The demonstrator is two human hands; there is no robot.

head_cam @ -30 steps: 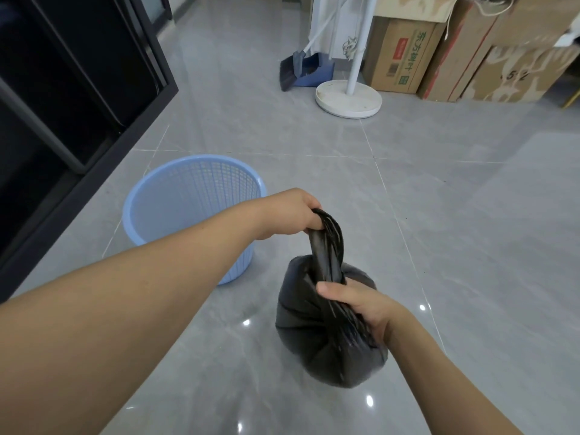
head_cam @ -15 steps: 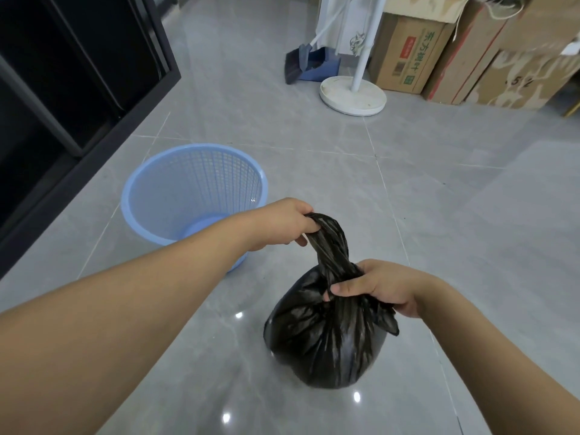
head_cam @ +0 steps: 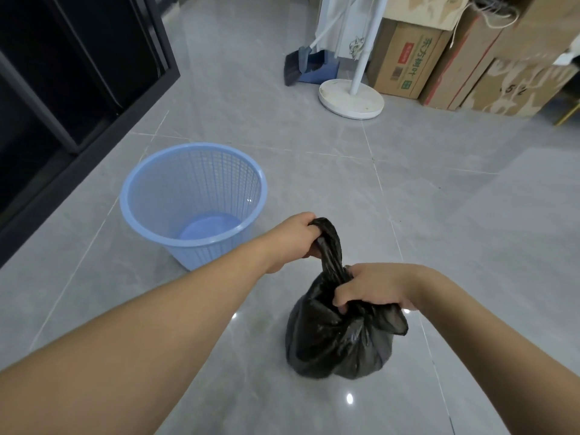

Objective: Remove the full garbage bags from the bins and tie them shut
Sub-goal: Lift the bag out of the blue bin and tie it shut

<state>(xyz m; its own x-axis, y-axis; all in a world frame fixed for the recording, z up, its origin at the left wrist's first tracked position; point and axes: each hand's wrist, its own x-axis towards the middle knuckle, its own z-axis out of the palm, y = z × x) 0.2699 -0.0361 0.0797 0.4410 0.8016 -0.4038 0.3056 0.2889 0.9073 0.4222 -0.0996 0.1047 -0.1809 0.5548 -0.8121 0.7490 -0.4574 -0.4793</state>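
The left hand [head_cam: 296,238] reaches forward, fist curled round the twisted top of the black bag [head_cam: 339,340]. The right hand [head_cam: 373,285] grips the bag's neck lower down, knuckles up.

Both hands grip bag [head_cam: 339,340] neck — seemingly twisted.

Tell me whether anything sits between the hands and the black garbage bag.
Nothing does. The left hand grips the twisted neck of the garbage bag, the right hand grips it lower down; the blue bin stands apart.
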